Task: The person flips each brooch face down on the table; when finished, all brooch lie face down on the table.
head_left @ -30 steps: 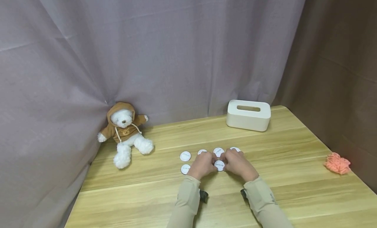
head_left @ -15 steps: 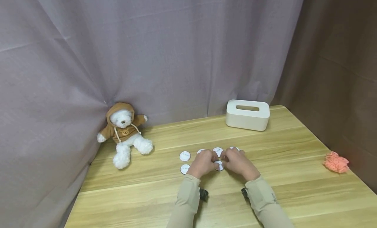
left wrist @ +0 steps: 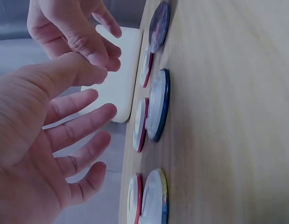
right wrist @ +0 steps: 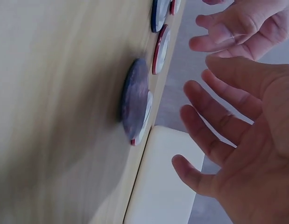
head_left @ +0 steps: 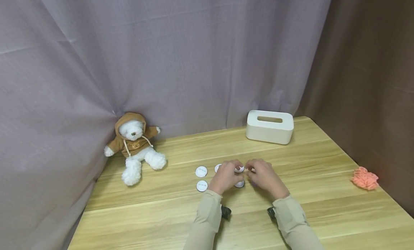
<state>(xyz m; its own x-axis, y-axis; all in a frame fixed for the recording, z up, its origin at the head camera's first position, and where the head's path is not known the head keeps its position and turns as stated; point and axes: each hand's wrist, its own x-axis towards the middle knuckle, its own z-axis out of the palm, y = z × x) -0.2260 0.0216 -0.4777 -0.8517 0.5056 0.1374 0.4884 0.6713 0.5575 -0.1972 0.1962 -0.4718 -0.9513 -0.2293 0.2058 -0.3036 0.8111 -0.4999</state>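
Several round white discs lie in two rows on the wooden table [head_left: 323, 163]. Two of them, disc [head_left: 201, 171] and disc [head_left: 202, 185], sit in the open to the left of my hands. My left hand [head_left: 226, 176] and right hand [head_left: 263, 176] hover side by side over the middle discs, partly hiding them. In the left wrist view my left hand [left wrist: 65, 135] has relaxed, spread fingers above a blue-rimmed disc [left wrist: 158, 105] and holds nothing. The right wrist view shows my right hand [right wrist: 228, 135] likewise spread and empty near a dark disc [right wrist: 135, 100].
A white tissue box [head_left: 270, 126] stands behind the discs at the back right. A teddy bear in a brown hoodie [head_left: 136, 146] sits against the curtain at the back left. An orange yarn bundle [head_left: 364, 178] lies near the table's right edge.
Both hands pinched at the middle front disc before. They have now let go of it, lifted slightly and spread their fingers.
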